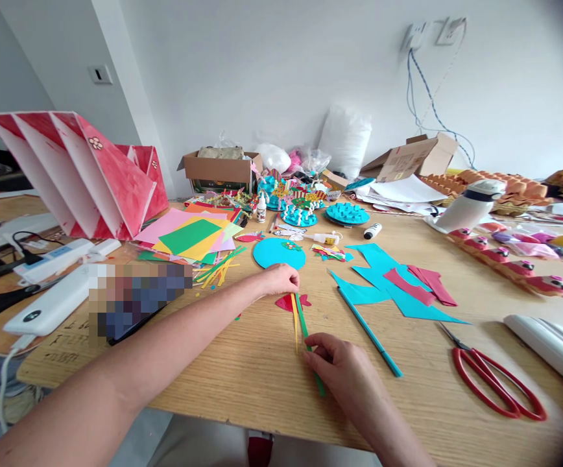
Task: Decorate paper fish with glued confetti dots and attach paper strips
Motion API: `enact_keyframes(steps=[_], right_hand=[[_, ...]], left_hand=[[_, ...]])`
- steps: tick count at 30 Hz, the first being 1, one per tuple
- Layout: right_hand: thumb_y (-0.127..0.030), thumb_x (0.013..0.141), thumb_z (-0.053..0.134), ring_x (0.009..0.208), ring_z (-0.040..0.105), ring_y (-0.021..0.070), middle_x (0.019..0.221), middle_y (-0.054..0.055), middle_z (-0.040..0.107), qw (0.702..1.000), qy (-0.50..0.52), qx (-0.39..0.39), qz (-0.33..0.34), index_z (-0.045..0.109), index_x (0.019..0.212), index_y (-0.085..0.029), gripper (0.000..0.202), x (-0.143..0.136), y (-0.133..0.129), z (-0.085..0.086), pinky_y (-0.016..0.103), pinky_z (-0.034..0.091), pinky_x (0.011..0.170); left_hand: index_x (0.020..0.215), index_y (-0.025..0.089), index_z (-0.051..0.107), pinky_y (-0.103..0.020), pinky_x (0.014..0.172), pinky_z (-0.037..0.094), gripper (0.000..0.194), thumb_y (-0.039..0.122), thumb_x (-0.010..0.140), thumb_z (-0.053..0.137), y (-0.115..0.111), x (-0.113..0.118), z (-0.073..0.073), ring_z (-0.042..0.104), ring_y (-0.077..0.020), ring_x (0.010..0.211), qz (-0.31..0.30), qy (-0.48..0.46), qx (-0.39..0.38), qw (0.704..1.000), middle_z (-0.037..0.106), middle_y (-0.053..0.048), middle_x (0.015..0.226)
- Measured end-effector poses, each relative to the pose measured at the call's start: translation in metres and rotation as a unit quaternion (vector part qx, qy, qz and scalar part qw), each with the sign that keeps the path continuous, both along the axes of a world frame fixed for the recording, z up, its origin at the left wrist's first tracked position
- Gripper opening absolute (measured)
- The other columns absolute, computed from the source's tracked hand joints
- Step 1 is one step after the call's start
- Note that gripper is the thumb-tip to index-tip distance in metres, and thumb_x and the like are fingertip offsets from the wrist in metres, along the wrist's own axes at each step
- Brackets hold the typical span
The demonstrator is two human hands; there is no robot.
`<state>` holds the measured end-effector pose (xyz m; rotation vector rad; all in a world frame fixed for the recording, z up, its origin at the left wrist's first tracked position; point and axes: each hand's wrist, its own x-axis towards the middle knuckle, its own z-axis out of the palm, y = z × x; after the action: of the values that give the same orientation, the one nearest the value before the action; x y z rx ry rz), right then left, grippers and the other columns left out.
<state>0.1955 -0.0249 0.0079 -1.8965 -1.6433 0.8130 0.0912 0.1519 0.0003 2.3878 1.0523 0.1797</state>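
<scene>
My left hand (281, 280) pinches the upper ends of a green paper strip (302, 316) and a yellow paper strip (294, 324). Lower down, my right hand (333, 360) grips the green strip between thumb and fingers, its free end pointing toward the table's front edge. Beneath the strips lies a red paper fish (284, 302), partly covered. A blue paper disc (266, 253) with a small decorated piece on it sits just beyond my left hand. To the right of my hands rests a blue marker pen (371, 334).
Red-handled scissors (493, 379) lie at the right. Blue paper scraps (369, 292) and red scraps (420, 283) spread behind the pen. Coloured sheets (189, 237), loose strips (220, 269) and a phone (140, 308) are at left; glue bottles (261, 209) and blue crafts (347, 213) stand farther back.
</scene>
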Motion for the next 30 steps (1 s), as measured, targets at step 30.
enact_keyframes(steps=[30], right_hand=[[-0.027, 0.070, 0.046, 0.052, 0.052, 0.0134, 0.057, -0.001, 0.061, 0.999, -0.024, -0.016, 0.014, 0.064, 0.079, -0.019, 0.022, 0.0005, 0.0000, 0.0000, 0.023, 0.031, 0.049]], left_hand=[[0.068, 0.017, 0.065, -0.018, 0.050, 0.034, 0.008, 0.019, 0.064, 0.058, -0.0029, 0.0012, 0.0032, 0.053, -0.0100, 0.060, 0.000, 0.031, 0.024, 0.999, 0.063, 0.002, 0.065]])
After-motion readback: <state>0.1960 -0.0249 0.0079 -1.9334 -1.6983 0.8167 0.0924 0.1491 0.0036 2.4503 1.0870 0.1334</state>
